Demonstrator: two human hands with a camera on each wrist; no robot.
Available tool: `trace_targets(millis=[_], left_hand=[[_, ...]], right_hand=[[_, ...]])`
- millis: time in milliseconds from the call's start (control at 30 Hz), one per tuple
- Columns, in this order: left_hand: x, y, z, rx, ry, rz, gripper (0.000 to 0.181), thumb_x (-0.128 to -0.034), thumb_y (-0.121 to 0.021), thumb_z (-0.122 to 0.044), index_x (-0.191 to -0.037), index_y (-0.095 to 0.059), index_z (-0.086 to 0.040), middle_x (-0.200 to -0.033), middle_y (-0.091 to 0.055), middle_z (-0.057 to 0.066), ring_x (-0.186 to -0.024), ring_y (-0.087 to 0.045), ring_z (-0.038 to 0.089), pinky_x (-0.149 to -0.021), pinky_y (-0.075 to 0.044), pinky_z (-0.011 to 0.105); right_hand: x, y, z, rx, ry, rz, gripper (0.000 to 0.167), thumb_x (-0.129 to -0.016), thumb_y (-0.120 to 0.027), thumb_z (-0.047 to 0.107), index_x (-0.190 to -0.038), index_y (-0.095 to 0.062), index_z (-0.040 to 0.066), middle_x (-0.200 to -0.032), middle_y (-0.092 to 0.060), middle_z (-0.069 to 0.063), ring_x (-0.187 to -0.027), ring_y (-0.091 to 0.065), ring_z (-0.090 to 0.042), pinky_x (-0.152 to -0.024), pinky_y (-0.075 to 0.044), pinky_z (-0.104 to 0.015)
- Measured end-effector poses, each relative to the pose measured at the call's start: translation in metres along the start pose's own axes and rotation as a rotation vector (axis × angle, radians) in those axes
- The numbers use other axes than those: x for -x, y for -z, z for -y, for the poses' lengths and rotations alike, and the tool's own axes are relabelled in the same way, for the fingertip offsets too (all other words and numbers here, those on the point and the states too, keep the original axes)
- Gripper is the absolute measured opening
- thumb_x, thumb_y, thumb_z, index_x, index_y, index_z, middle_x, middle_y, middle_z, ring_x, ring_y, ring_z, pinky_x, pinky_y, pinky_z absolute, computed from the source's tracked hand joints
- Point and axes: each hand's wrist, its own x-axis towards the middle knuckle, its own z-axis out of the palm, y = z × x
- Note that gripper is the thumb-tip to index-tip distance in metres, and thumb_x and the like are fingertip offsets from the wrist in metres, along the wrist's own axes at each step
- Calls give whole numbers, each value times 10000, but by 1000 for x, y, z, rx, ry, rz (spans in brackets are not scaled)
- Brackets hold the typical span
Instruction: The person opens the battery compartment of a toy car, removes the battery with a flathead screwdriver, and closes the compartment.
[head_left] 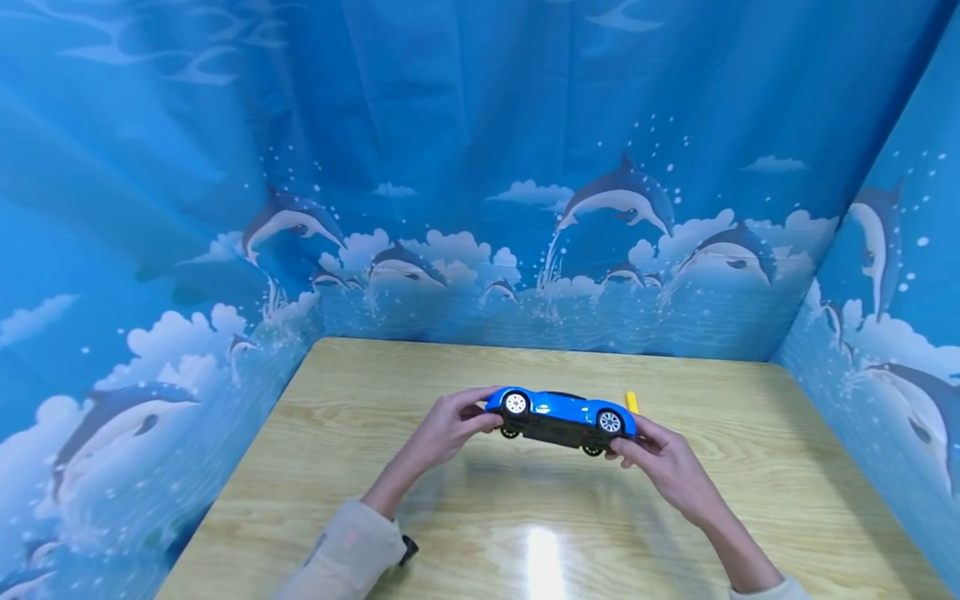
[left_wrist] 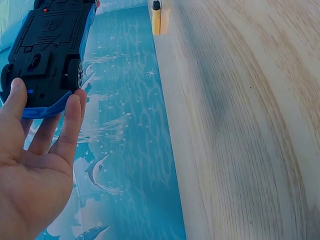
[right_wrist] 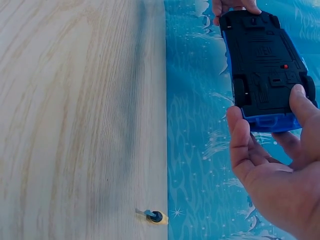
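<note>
A blue toy car [head_left: 558, 410] is held up above the table, tilted so that its black underside [right_wrist: 265, 62] faces my body. My left hand [head_left: 444, 432] grips one end of it, with the thumb on the underside and the fingers behind. At the other end, my right hand [head_left: 670, 468] holds the car the same way, as the right wrist view shows. A small red part is visible on the underside. Just beyond the right hand lies a yellow-handled screwdriver [head_left: 632, 402]; its black collar and thin shaft appear in the right wrist view.
The light wooden table [head_left: 375, 392] spreads beneath both hands. Blue curtains [head_left: 480, 167] printed with dolphins and clouds hang behind it and along the sides. A small black object [head_left: 408, 550] shows beside the left sleeve.
</note>
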Motion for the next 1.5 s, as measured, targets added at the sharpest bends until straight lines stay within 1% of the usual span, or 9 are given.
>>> trace_targets(millis=[133,300,400,667,800,933,1100,1267,1500], left_hand=[[-1,0,2,-3,-10,-3,448,-997,-682,-143,-1430,-612,-57,-1204,-716,180,-892,-738,243,-794,-654,350],[-2,-3,2,0,-40,-31,434,-1006,-670,-171,-1419,-621,-49,-1211,-716,188,-867,-738,334,-779,-655,475],[-1,-4,1,0,-42,-51,438,-1013,-658,-199,-1429,-618,-68,-1215,-715,185,-859,-737,370,-779,-653,496],[-1,-6,0,-20,-19,-90,449,-1018,-648,-221,-1443,-608,-82,-1158,-709,164,-758,-736,194,-736,-652,287],[-1,-7,-1,-13,-9,-96,444,-1014,-654,-193,-1440,-610,-76,-1149,-707,171,-739,-724,163,-738,-661,352],[-1,-7,-1,-6,-8,-101,441,-1011,-658,-187,-1435,-614,-74,-1120,-710,164,-724,-722,200,-719,-662,432],[0,-8,-1,4,-20,-109,434,-1010,-664,-178,-1426,-620,-65,-1073,-710,155,-709,-713,303,-643,-646,325],[1,-9,0,7,-26,-114,426,-1015,-662,-179,-1422,-621,-61,-1065,-706,152,-687,-703,249,-621,-618,258],[1,-11,0,8,-22,-104,436,-1021,-661,-216,-1429,-617,-70,-1039,-700,135,-689,-705,255,-629,-625,274]], right_hand=[[-1,-1,1,7,-26,-6,454,-1019,-662,243,-1391,-593,-8,-996,-751,-153,-903,-695,-329,-811,-614,-357],[-1,-2,2,13,-50,-11,409,-1035,-638,283,-1337,-630,8,-956,-743,-135,-874,-671,-291,-815,-602,-387],[-1,-2,3,18,-63,-13,383,-1048,-614,311,-1283,-649,11,-945,-738,-132,-860,-659,-263,-818,-591,-398],[-3,-3,7,10,-78,-22,379,-1048,-605,354,-1176,-669,3,-913,-725,-135,-837,-651,-251,-810,-580,-376],[-3,-4,6,7,-75,-26,354,-1047,-610,334,-1145,-674,0,-905,-723,-135,-822,-649,-244,-808,-574,-367],[-3,-5,6,14,-88,-41,332,-1042,-620,330,-1108,-681,10,-901,-708,-119,-824,-649,-234,-811,-552,-358],[-3,-5,7,40,-103,-54,333,-1043,-617,336,-1104,-686,16,-963,-702,-100,-862,-653,-214,-846,-532,-380],[-2,-5,8,31,-98,-57,349,-1046,-612,337,-1158,-690,15,-1024,-709,-100,-904,-656,-223,-883,-562,-421],[1,-5,8,41,-67,-76,378,-1044,-617,337,-1245,-677,23,-938,-677,-114,-890,-643,-238,-736,-554,-309]])
